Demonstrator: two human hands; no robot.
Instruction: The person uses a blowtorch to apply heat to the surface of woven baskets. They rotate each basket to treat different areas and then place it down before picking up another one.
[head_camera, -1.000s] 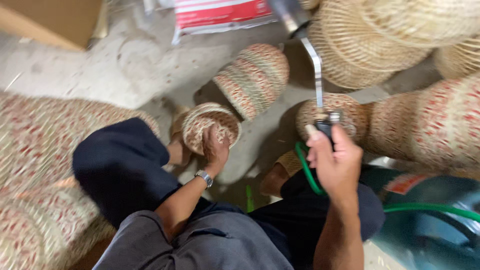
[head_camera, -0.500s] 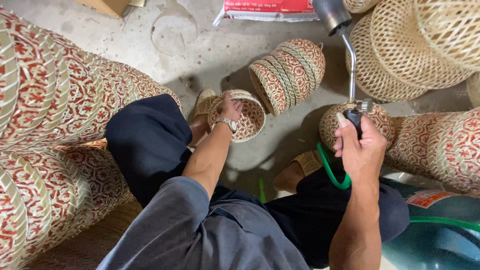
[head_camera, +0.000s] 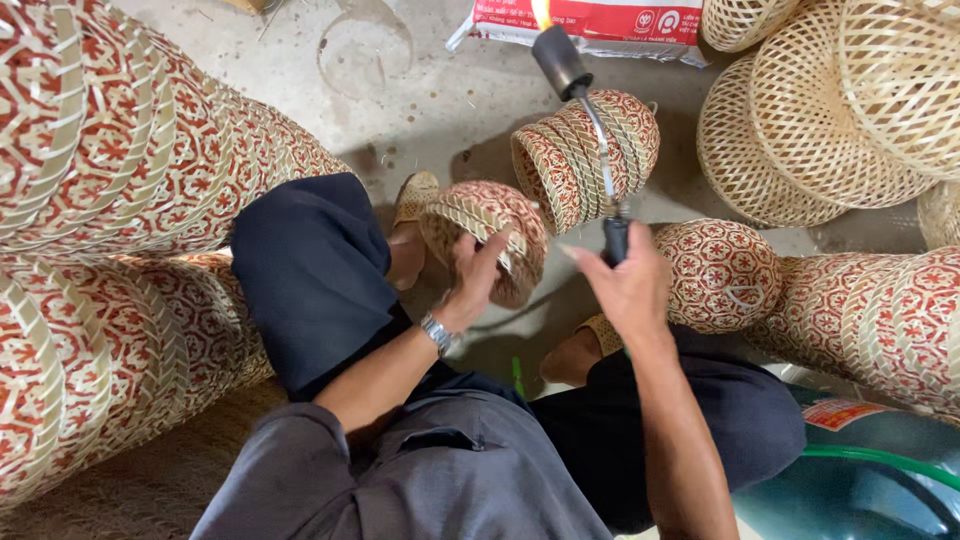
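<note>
— Two hands are being kept busy at once. What is being held on the left?

— A small red-and-cream woven basket (head_camera: 487, 238) is being gripped by the left hand (head_camera: 478, 272), fingers closed over its rim, with the opening being turned away from the body. Compared with a moment ago, it is being carried further out from the knee (head_camera: 300, 250) and tipped more onto its side.

— And just right of that grip?

— A gas torch (head_camera: 585, 120) is being clasped at its dark handle by the right hand (head_camera: 628, 285), fingers wrapped shut around it. The metal tube is being pointed up and away from the grip, and a small flame (head_camera: 541, 12) is being shown above the nozzle.

— What is being changed by that?

— The nozzle is being swung further off from the held basket than before, so the flame is judged as being kept clear of the weave while the basket is being turned.

— Further right of the torch grip?

— A patterned basket (head_camera: 722, 272) is being left lying just beside that hand, and pale open-weave baskets (head_camera: 820, 130) are being left stacked well beyond it.
</note>
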